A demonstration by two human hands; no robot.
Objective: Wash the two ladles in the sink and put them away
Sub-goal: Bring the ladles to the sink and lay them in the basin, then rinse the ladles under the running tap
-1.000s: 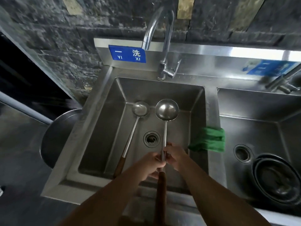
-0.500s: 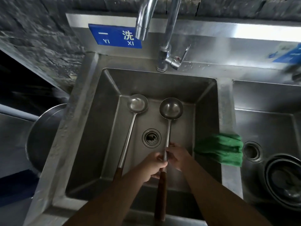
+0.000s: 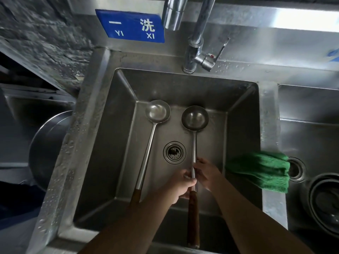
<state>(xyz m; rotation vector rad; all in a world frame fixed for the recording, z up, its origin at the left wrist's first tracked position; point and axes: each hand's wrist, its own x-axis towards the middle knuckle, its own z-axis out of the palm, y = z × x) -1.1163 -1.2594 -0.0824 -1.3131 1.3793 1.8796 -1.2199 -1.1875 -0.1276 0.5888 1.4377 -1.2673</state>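
washing looks barely begun — no water falls from the tap [image 3: 172,14], the left ladle [image 3: 157,112] lies untouched in the sink [image 3: 102,143], the right ladle [image 3: 194,118] is held there too, its shaft pinched by curled fingers of left hand [image 3: 180,184] and right hand [image 3: 207,173] — and since the earlier frame only the view has closed in.
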